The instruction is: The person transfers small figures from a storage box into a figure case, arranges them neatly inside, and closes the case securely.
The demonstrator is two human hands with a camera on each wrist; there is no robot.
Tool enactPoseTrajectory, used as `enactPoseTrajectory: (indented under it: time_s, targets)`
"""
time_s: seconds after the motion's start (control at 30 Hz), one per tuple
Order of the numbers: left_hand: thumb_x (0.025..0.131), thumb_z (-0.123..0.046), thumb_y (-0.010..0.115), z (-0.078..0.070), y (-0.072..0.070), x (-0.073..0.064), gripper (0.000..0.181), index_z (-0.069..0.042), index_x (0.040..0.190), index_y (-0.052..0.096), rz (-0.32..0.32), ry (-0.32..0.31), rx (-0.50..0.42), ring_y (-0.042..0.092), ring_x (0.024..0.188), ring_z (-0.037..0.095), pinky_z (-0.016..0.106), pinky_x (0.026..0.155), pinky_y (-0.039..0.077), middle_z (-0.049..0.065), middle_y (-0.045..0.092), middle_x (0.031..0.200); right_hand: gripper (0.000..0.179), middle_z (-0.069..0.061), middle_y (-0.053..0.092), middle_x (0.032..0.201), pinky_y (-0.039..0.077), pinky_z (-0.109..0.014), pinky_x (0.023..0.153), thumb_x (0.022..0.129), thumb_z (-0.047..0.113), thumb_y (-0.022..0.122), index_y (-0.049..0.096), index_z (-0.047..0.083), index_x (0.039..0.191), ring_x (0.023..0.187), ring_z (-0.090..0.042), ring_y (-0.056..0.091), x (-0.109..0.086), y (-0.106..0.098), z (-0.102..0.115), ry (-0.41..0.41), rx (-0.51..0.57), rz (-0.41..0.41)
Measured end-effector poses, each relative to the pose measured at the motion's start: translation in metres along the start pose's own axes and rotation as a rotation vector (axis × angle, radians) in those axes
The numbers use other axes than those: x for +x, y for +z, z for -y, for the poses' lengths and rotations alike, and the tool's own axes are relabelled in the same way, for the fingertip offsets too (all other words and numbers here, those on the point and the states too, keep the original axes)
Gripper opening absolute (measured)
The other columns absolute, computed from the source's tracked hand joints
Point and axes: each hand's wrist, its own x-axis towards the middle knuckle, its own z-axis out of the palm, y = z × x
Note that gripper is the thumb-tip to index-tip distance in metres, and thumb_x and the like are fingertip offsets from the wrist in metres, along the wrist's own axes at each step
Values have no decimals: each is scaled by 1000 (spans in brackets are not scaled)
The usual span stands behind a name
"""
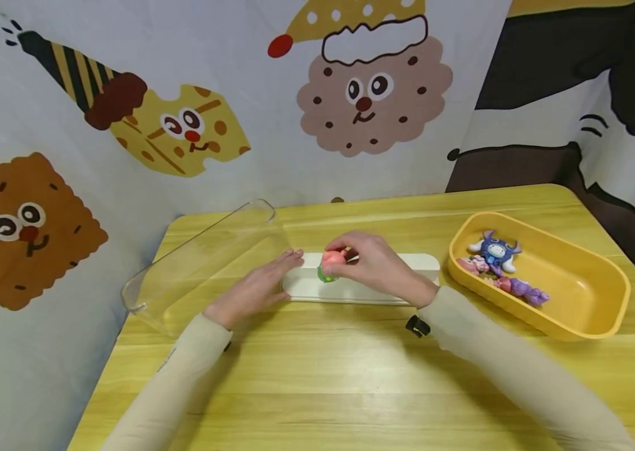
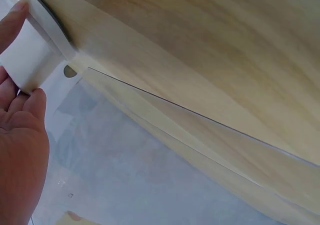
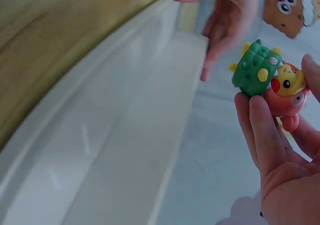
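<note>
My right hand [image 1: 376, 263] pinches a small toy figurine [image 1: 331, 263] between thumb and fingers, over the white two-level stand [image 1: 362, 292]. In the right wrist view the figurine [image 3: 257, 69] has a green, cactus-like part with yellow knobs, beside a coral-pink round head and a yellow piece with a face. At the stand's left end, my left hand [image 1: 255, 291] grips it, thumb along the front edge and fingers at the back, as the left wrist view also shows around the white end piece [image 2: 30, 55].
A clear plastic cover [image 1: 199, 241] lies at the table's left. On the right, a yellow bin [image 1: 582, 269] holds several toys, including a blue winged figure [image 1: 496, 250] and a purple one [image 1: 528, 291]. A cartoon-printed cloth [image 1: 272, 169] hangs behind the wooden table [image 1: 329, 376].
</note>
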Motion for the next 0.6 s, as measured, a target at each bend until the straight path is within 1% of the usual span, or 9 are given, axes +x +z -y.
enactPoseTrajectory:
  time_s: [0.13,0.3,0.4,0.53,0.6]
  targets:
    - [91,-12,81,2,1,0,79,-5,159,39,-4,17,19,26,155,27,48,121,35,6,26,170,45,-3,70,108,60,-28,79,90,35,83,72,5,122,91,-14,68,5,13,-1,-18,-78,15]
    - [92,-14,80,3,1,-1,77,-6,158,41,-12,32,49,24,156,28,48,117,41,10,24,171,46,-2,70,103,56,-27,72,90,38,82,73,4,120,85,-13,62,12,27,-1,-29,-160,16]
    - [92,-15,80,4,1,-2,76,-8,158,42,-19,26,36,24,156,28,49,116,43,11,24,171,44,-2,70,104,54,-28,73,90,39,82,74,5,118,86,-14,61,15,33,0,-22,-199,15]
    - [93,-15,78,5,3,-3,79,-8,160,37,-24,16,-3,26,155,27,49,118,40,8,24,171,44,-4,71,109,53,-29,77,89,39,83,74,5,116,90,-15,61,18,41,1,-8,-252,24]
    - [94,-15,77,5,3,-4,81,-8,162,33,-22,9,-8,25,156,27,49,119,38,8,23,171,45,-5,70,109,54,-28,76,89,40,83,74,5,115,89,-16,61,19,44,1,-9,-276,32]
